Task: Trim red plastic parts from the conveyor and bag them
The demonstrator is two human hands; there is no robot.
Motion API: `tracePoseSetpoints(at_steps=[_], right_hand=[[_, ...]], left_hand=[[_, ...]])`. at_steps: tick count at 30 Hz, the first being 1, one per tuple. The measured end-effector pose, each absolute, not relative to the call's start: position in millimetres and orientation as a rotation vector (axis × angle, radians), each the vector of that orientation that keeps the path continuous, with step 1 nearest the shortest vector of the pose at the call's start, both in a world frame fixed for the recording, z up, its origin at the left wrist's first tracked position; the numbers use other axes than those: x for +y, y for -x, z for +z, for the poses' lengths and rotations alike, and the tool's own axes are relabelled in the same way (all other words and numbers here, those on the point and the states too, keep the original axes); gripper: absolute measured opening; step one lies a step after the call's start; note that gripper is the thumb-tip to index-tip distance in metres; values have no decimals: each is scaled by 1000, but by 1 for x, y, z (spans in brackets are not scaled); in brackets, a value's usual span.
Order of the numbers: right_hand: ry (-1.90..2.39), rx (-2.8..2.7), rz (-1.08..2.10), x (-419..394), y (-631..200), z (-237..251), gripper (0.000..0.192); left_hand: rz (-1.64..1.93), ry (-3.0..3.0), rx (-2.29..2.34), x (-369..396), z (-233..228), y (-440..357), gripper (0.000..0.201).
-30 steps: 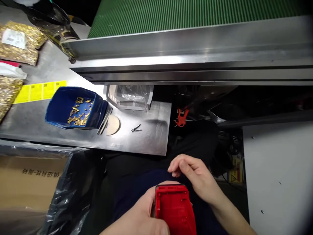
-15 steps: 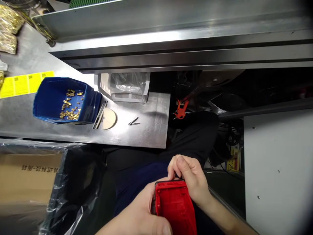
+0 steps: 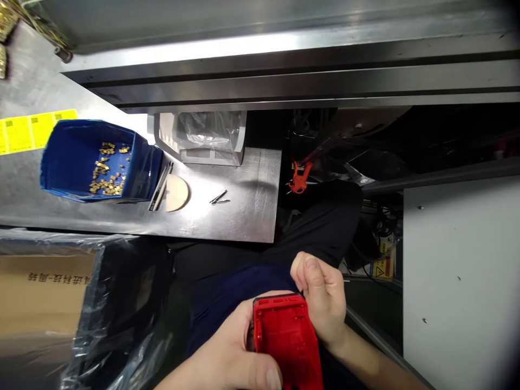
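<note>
Left hand (image 3: 238, 346) wrapped round a red, open-faced plastic housing (image 3: 290, 346), low in my view above dark-blue clothing (image 3: 219, 287) — thumb bent over its left side. Right hand (image 3: 325, 306) just beside the housing's upper right corner, fingers curled in; I cannot tell whether they pinch anything. On the silver metal worktop (image 3: 244, 225), apart from both hands, I log a blue plastic bin (image 3: 141, 168) — small gold-coloured pieces (image 3: 109, 187) inside — and a tan half-round disc (image 3: 177, 193) near it.

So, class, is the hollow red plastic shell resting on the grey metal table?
No, the left hand holds the red shell apart from the metal table, with dark clothing visible between them.
</note>
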State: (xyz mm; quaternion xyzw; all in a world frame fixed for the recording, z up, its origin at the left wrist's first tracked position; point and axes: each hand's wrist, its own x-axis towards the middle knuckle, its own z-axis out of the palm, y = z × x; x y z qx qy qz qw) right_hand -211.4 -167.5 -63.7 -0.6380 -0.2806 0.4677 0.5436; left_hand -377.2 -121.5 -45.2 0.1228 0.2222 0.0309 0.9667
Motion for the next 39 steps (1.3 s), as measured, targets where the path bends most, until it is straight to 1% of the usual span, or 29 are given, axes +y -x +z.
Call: tracePoseSetpoints(at_steps=[2, 5, 6, 10, 11, 16, 18, 21, 22, 24, 26, 27, 28, 31, 32, 33, 34, 36, 37, 39], right_hand=[[1495, -651, 1152, -168, 212, -65, 50], [1397, -651, 1316, -168, 212, -64, 52], [1409, -662, 1304, -168, 212, -64, 52], [1609, -716, 1045, -168, 212, -64, 50], [1613, -718, 1037, -168, 211, -64, 50], [1423, -724, 1296, -168, 211, -64, 53], [1446, -709, 1223, -170, 211, -67, 53], [1551, -634, 932, -172, 210, -71, 52], [1561, -642, 901, -172, 210, -71, 52], [1504, -750, 1044, -171, 208, -68, 52], [1385, -887, 1272, -169, 206, -63, 59], [1340, -927, 1315, -169, 205, -62, 60], [1323, -923, 1269, -168, 203, -61, 61], [1368, -686, 838, -163, 191, -72, 59], [1415, -599, 743, -161, 184, -78, 59], [1492, -548, 713, -158, 176, -86, 56], [1600, -564, 749, -154, 168, -95, 50], [1835, -813, 882, -144, 157, -112, 27], [1901, -990, 936, -137, 155, -120, 18], [1891, -1311, 1001, -116, 161, -134, 17]], left_hand=[[66, -255, 451, -122, -46, 378, 73], [79, -258, 450, -122, -46, 379, 70], [78, -252, 450, -122, -45, 379, 70], [68, -247, 455, -120, -44, 379, 74], [70, -251, 458, -119, -43, 378, 75], [73, -278, 462, -119, -45, 376, 71], [74, -279, 458, -120, -45, 377, 71], [66, -283, 449, -121, -46, 379, 71], [66, -285, 449, -121, -46, 380, 71], [65, -286, 442, -120, -47, 380, 71], [69, -281, 434, -119, -46, 380, 70], [75, -277, 433, -119, -46, 380, 70], [78, -269, 435, -119, -46, 380, 70], [71, -228, 449, -122, -45, 382, 79], [69, -208, 448, -124, -46, 382, 83], [74, -190, 448, -125, -46, 383, 86], [87, -175, 452, -127, -47, 384, 89], [116, -159, 453, -130, -49, 385, 94], [126, -157, 448, -131, -51, 386, 97], [144, -152, 429, -132, -53, 390, 106]])
